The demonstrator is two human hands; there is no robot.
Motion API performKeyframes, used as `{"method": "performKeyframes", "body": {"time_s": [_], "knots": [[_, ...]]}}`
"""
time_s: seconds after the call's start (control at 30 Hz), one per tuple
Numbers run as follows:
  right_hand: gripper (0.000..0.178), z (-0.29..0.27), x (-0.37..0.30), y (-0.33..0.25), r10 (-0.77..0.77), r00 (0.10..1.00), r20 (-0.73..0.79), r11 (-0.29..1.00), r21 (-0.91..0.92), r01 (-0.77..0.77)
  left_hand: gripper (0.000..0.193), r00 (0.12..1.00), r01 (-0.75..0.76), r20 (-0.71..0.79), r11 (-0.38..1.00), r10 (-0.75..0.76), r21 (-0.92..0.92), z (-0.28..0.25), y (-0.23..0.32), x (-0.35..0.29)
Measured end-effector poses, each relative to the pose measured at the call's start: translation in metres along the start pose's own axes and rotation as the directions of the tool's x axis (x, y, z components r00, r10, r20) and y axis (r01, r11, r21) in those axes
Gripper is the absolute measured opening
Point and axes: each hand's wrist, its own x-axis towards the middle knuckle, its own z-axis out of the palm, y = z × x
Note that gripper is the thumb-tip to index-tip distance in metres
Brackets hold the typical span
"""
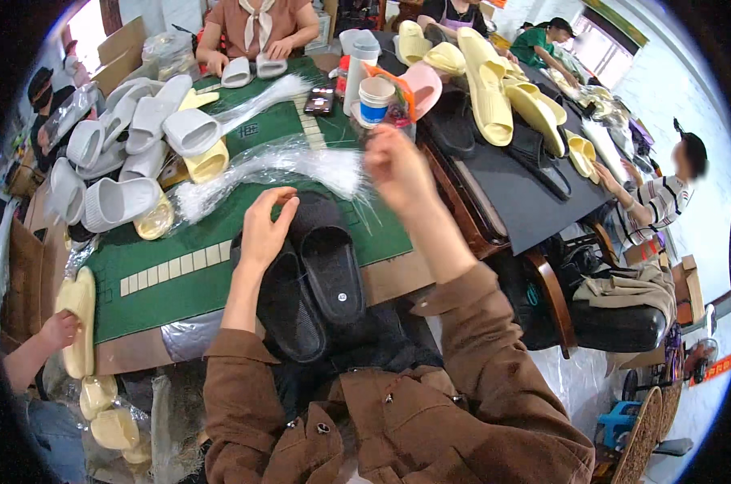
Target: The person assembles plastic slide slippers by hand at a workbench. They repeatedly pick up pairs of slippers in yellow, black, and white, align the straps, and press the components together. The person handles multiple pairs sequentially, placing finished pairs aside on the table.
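Observation:
A pair of black slide sandals (pixel 313 278) lies side by side at the near edge of the green table mat (pixel 172 270). My left hand (pixel 264 230) rests on the upper part of the left black sandal, fingers curled. My right hand (pixel 397 165) is raised above the table beyond the sandals, fingers pinched on thin clear plastic ties drawn from a bundle of clear ties (pixel 268 173) lying across the mat. Brown sleeves cover both my forearms.
Grey and white slides (pixel 127 137) are piled at the left, pale yellow slides (pixel 494 89) at the right on a dark sheet. A paper cup (pixel 374 101), bottle and phone stand mid-table. Other people sit around; a person's hand (pixel 59 327) holds a yellow slide at lower left.

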Motion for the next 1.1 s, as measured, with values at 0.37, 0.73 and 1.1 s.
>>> {"method": "performKeyframes", "body": {"time_s": [0.37, 0.73, 1.1], "knots": [[0.023, -0.046, -0.093, -0.236, -0.954, 0.26, 0.147, -0.068, -0.955, 0.289, 0.021, 0.966, -0.232, -0.015, 0.889, 0.259, 0.395, 0.01, 0.061, -0.049], [0.089, -0.155, 0.028, -0.218, -0.737, 0.676, -0.001, -0.362, -0.844, -0.396, 0.047, 0.961, -0.061, 0.254, 0.804, -0.114, 0.592, 0.046, 0.075, -0.13], [0.096, -0.126, 0.069, -0.243, -0.345, 0.926, 0.155, -0.905, -0.316, -0.284, 0.047, 0.964, 0.111, 0.075, 0.64, -0.256, 0.76, -0.092, 0.02, -0.143]]}}
